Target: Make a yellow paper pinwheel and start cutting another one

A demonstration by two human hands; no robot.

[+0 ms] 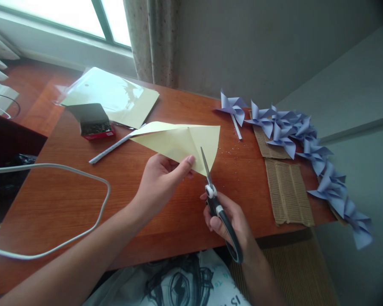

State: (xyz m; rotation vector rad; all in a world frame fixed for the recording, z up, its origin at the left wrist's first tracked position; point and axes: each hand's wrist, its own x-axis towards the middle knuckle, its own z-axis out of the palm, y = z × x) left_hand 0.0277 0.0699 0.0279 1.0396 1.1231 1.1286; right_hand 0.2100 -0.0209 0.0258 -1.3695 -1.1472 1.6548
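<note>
My left hand (166, 172) pinches a sheet of pale yellow paper (172, 140) at its near edge, thumb on top. A crease runs across the sheet, and it is held above the table. In my right hand (228, 216) is a pair of scissors (223, 216) with black, grey and white handles. Their blades point away from me and lie at the paper's right-hand part, just right of my left thumb. One blade shows over the paper; the other is hidden.
Several purple paper pinwheels (284, 123) line the table's right side, beside corrugated cardboard pieces (289, 191). A small open box (97, 127) of dark bits, a rolled paper stick (111, 148) and a pack of yellow paper (115, 95) lie left. A white cable (107, 191) loops across the wooden table (83, 187).
</note>
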